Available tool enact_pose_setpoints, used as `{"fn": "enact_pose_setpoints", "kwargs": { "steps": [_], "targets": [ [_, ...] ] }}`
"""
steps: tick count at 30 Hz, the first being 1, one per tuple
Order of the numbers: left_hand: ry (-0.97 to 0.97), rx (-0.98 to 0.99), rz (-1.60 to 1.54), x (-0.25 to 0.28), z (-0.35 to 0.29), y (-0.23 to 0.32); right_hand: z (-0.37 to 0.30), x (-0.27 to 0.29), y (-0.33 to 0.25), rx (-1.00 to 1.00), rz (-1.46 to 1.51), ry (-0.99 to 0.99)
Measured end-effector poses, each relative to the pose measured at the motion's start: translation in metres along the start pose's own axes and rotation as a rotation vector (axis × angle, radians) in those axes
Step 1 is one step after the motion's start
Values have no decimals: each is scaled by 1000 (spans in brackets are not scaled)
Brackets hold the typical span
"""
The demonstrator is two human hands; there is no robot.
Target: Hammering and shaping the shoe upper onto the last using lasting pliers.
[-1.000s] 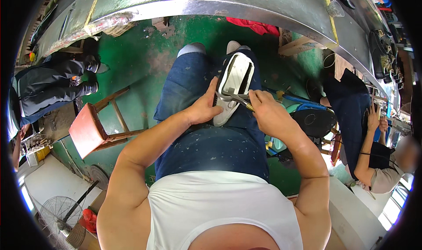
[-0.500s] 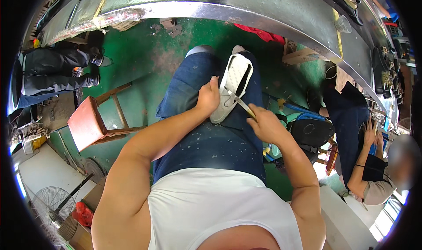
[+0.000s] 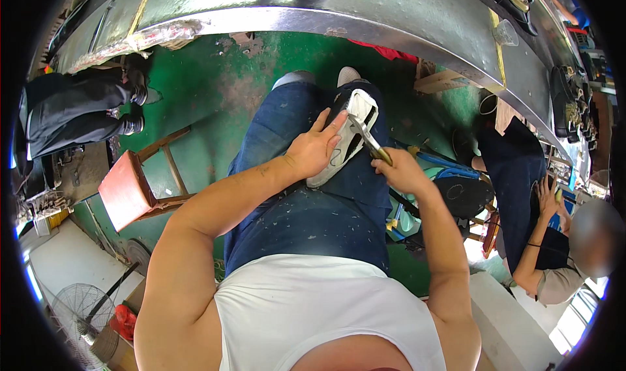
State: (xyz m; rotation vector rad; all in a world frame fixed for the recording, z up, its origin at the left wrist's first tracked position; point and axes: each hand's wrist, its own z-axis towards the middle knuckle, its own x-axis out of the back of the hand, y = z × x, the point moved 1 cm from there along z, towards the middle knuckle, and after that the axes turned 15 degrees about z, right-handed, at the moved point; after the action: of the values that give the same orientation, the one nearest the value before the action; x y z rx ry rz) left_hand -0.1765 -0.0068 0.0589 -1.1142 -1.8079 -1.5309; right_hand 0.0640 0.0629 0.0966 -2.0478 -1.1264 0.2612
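Note:
On my thighs lies a shoe (image 3: 338, 164), with a white underside facing up, dark slots and a curved line marked near its closer end. My left hand (image 3: 317, 147) rests on its left side, fingers stretched and apart, fingertips close to the tool's head. From the right, my right hand (image 3: 399, 170) is closed round the handles of metal pliers (image 3: 369, 139) with yellowish grips. The head of the pliers touches or nearly touches the upper part of the shoe; the exact contact is too small to tell.
Ahead runs a metal-edged bench (image 3: 391, 28) with shoes on it. A red-topped stool (image 3: 128, 189) stands left, a wire fan (image 3: 81, 312) lower left. At the right sits another person (image 3: 554, 253); a dark round seat (image 3: 464, 198) is beside my right arm. Someone's legs (image 3: 78, 113) show far left.
My left hand has slid up and over the shoe, its fingers now stretched out. The pliers have moved up and right, toward the far end, and stand steeper.

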Motion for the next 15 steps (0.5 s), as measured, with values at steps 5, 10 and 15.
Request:
{"fn": "enact_pose_setpoints", "kwargs": {
  "steps": [5,10,15],
  "targets": [
    [-127,10,112,6,10,-3,-10,28,-14,-27,68,-13],
    [-284,-13,286,34,14,19,17,-7,-30,430,-30,294],
    [60,58,-103,-4,-15,-7,30,-10,-14,368,-243,239]
  ]
}}
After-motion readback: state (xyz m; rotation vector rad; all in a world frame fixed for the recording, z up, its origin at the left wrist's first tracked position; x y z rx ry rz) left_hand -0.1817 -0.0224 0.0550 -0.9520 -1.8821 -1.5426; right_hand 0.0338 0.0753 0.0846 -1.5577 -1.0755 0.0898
